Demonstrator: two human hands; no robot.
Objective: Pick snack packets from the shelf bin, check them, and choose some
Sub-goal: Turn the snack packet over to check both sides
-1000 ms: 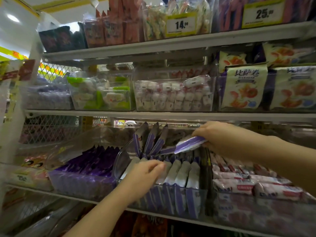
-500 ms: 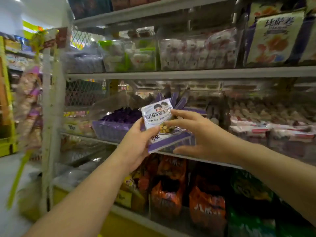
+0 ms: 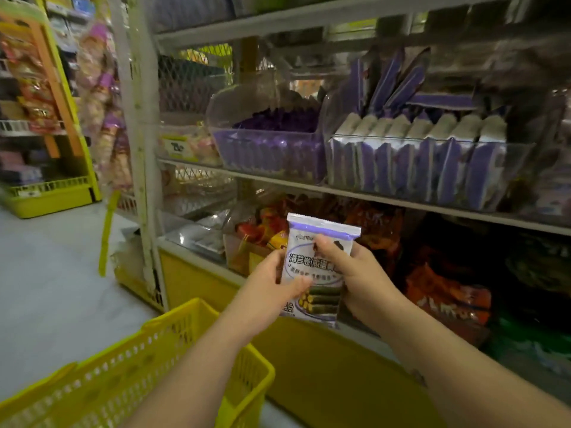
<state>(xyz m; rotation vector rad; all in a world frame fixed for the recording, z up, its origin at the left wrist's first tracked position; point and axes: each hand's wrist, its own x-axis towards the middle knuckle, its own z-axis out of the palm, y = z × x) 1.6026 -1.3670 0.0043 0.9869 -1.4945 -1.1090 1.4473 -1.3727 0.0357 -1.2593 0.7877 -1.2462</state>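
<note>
Pinching snack pkt (image 3: 313,262) upright; L hand (image 3: 272,284), R hand (image 3: 361,273) both curled round it.

A yellow shopping basket (image 3: 123,366) sits low beside the shelving. Orange bags (image 3: 448,295) crowd the bottom shelf. A yellow rack (image 3: 52,199) stands far left.

The white and purple snack packet (image 3: 315,268) is of thin plastic film, smooth and glossy. The transparent shelf bin (image 3: 417,168) is of clear hard plastic, a little shiny. The yellow perforated basket (image 3: 139,362) is matt plastic. The grey shelf board (image 3: 309,185) looks like painted metal.
</note>
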